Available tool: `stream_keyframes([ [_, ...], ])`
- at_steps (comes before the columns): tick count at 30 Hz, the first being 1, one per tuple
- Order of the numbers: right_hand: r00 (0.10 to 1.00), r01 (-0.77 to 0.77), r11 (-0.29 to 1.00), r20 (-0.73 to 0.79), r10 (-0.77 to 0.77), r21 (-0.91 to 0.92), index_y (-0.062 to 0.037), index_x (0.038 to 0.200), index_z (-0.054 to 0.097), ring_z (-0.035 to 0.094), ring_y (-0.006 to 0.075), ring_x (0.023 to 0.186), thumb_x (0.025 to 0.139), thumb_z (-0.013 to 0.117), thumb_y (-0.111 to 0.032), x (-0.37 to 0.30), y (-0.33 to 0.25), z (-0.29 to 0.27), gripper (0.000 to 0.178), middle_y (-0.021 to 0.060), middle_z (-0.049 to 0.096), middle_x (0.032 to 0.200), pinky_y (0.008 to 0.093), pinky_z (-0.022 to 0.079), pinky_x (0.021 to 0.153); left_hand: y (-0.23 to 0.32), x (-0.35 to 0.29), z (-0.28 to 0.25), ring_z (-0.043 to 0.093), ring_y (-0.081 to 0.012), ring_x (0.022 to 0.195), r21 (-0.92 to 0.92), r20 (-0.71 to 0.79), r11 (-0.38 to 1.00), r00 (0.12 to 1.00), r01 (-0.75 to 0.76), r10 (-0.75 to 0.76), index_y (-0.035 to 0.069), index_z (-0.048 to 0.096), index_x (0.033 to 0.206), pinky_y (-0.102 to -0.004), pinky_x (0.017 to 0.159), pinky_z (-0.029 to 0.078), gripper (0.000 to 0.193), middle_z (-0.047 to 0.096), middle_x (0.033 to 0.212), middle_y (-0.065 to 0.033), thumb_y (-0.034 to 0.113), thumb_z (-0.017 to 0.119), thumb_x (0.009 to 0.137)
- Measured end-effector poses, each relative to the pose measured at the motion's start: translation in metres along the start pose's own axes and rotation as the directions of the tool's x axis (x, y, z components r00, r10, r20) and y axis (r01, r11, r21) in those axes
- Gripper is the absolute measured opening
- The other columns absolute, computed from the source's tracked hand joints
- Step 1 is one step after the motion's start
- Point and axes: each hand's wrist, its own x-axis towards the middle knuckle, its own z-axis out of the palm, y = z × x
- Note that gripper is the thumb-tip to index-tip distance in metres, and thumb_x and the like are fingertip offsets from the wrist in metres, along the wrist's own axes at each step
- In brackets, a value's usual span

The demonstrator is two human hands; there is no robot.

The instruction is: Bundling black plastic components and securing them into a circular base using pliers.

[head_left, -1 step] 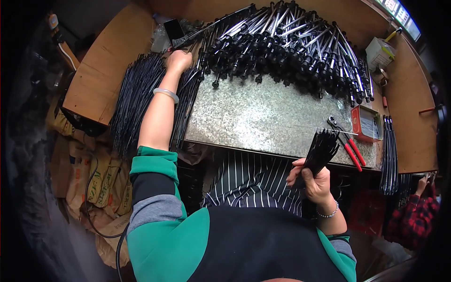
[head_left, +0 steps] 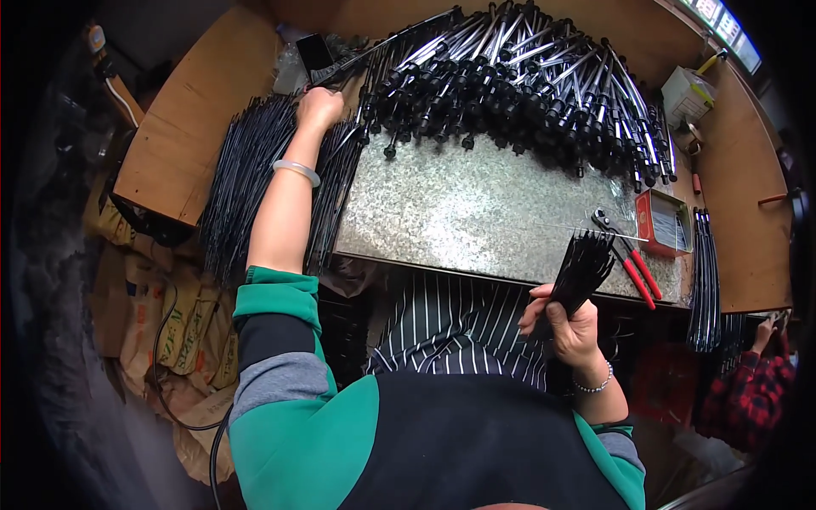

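My left hand (head_left: pixel 320 109) reaches to the far left and is closed at the top of a spread of thin black rods (head_left: pixel 255 161). What its fingers grip is hidden. At the front right, my right hand (head_left: pixel 574 333) is closed around a short bundle of thin black rods (head_left: pixel 582 268), their ends fanning upward. A thin pale wire (head_left: pixel 627 236) runs crosswise by the top of that bundle. Beyond it lie cutting pliers (head_left: pixel 639 270) with red handles. A large heap of black and silver rod assemblies, like umbrella frames (head_left: pixel 510 76), fills the far side of the table.
The speckled metal tabletop (head_left: pixel 425 204) has wooden side walls (head_left: pixel 174 136). A red box of thin pins (head_left: pixel 665 225) and hanging black rods (head_left: pixel 704 280) are at the right. A white carton (head_left: pixel 687 98) stands farther back. Another person's checked sleeve (head_left: pixel 748 399) shows at lower right.
My left hand has shifted very slightly left and up. My right hand and its bundle stay nearly where they were.
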Motion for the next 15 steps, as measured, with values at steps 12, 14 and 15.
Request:
stream_keyframes([
  [12, 0.993, 0.046, 0.998, -0.110, -0.041, 0.041, 0.0033, 0.107, 0.042, 0.057, 0.0168, 0.057, 0.094, 0.042, -0.027, -0.006, 0.000, -0.001, 0.033, 0.0130, 0.057, 0.070, 0.0266, 0.049, 0.054, 0.086, -0.056, -0.121, 0.063, -0.0255, 0.069, -0.289, -0.938, 0.019, 0.287, -0.957, 0.195, -0.004, 0.048, 0.092, -0.0292, 0.063, 0.054, 0.013, 0.063, 0.080, -0.0213, 0.008, 0.052, 0.089],
  [14, 0.995, 0.049, 0.993, -0.088, -0.040, 0.106, 0.0030, 0.109, 0.041, 0.057, 0.0165, 0.057, 0.094, 0.042, -0.026, -0.005, -0.004, 0.000, 0.033, 0.0131, 0.057, 0.070, 0.0256, 0.048, 0.053, 0.112, -0.134, -0.171, 0.059, -0.0224, 0.061, -0.355, -0.928, 0.052, 0.358, -0.933, 0.102, -0.004, 0.047, 0.089, -0.0268, 0.057, 0.051, 0.008, 0.063, 0.082, -0.0243, 0.003, 0.044, 0.090],
  [15, 0.996, 0.047, 0.990, -0.082, -0.036, 0.130, 0.0024, 0.108, 0.041, 0.057, 0.0165, 0.057, 0.094, 0.043, -0.027, -0.004, -0.006, 0.002, 0.032, 0.0132, 0.057, 0.071, 0.0258, 0.048, 0.052, 0.118, -0.154, -0.182, 0.052, -0.0171, 0.056, -0.430, -0.902, -0.063, 0.426, -0.901, 0.064, -0.004, 0.046, 0.085, -0.0225, 0.050, 0.043, 0.010, 0.061, 0.084, -0.0264, 0.002, 0.040, 0.091],
])
